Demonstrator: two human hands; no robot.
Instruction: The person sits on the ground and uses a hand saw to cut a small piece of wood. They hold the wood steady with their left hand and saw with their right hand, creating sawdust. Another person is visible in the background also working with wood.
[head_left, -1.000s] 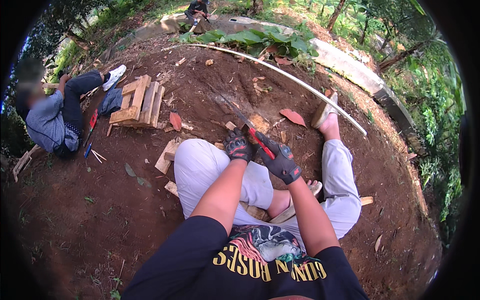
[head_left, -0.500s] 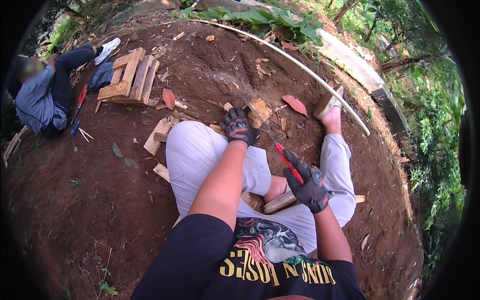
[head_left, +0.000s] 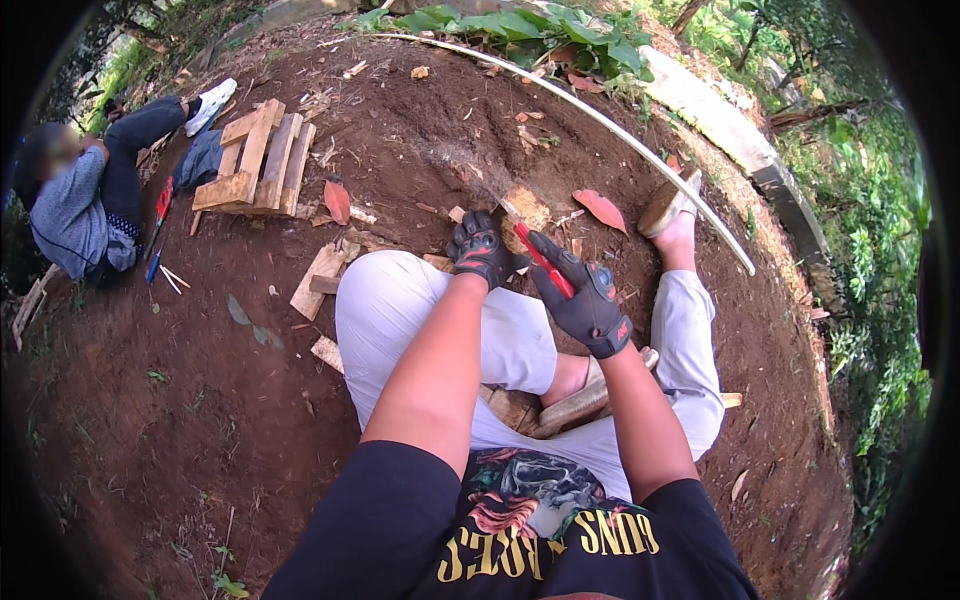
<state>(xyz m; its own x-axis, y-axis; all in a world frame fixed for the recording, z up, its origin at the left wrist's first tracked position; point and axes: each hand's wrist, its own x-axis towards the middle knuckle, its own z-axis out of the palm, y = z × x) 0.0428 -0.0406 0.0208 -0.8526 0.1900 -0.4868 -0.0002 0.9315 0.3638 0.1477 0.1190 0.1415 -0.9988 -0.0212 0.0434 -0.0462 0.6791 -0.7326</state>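
My right hand (head_left: 580,292), in a black and grey glove, is closed around the red handle of a hand saw (head_left: 543,258). Its blade reaches away from me past a small wooden block (head_left: 528,207) on the soil, and is blurred at the far part. Just left of the block, my left hand (head_left: 480,250), gloved in black with red trim, is curled down over a piece of wood (head_left: 457,214). Only that wood's pale end shows beyond the fingers; the palm hides the rest.
A small slatted wooden frame (head_left: 257,160) stands at the left, near a seated person (head_left: 85,205) and a red-handled tool (head_left: 163,200). Wood offcuts (head_left: 320,280) lie left of my knee. A long pale pole (head_left: 620,140) curves across the far right, before a concrete edge (head_left: 710,120).
My right hand has pushed the saw forward and to the left, so its handle is now close to the block. My left hand stays at the wood.
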